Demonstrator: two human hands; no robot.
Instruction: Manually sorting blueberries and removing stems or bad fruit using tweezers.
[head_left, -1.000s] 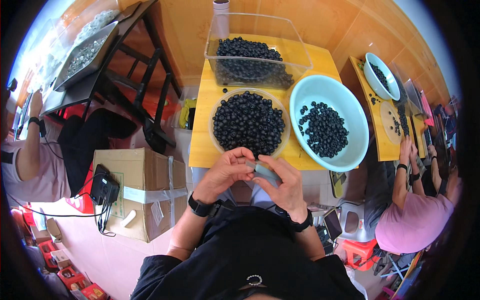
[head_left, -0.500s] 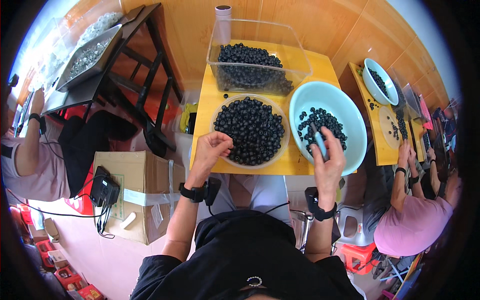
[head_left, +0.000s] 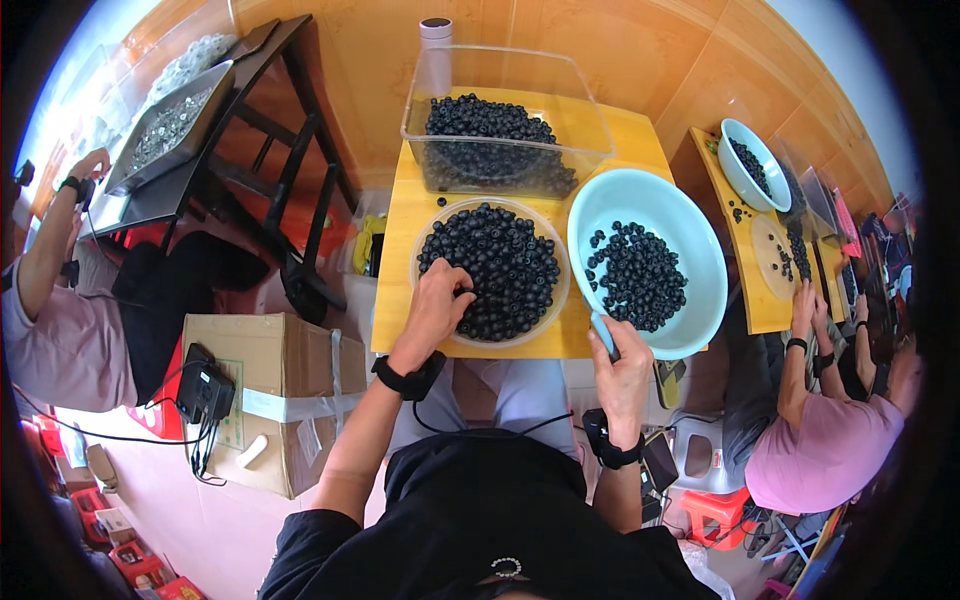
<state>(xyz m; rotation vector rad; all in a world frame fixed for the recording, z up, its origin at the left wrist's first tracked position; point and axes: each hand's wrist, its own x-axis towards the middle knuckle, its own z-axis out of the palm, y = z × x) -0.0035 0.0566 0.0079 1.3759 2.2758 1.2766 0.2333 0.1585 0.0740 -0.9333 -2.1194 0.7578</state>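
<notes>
Reaching into a clear shallow bowl (head_left: 548, 318) of dark round berries (head_left: 500, 265), the left hand (head_left: 436, 305) rests with fingers curled among the fruit at the bowl's 8 o'clock edge. Right hand (head_left: 622, 370) is closed around a small pale blue tool (head_left: 603, 332), touching the light blue basin (head_left: 690, 225) at its 7 o'clock rim. Basin: partly filled with berries, just beside the bowl at 3 o'clock. Clear plastic tub (head_left: 500, 105) of berries: at the bowl's 12 o'clock. All stand on a yellow table (head_left: 400, 290).

Black berries (head_left: 500, 265), pale blue bowl (head_left: 690, 215), yellow table (head_left: 405, 215), clear tub (head_left: 580, 110), brown carton (head_left: 290, 370)
</notes>
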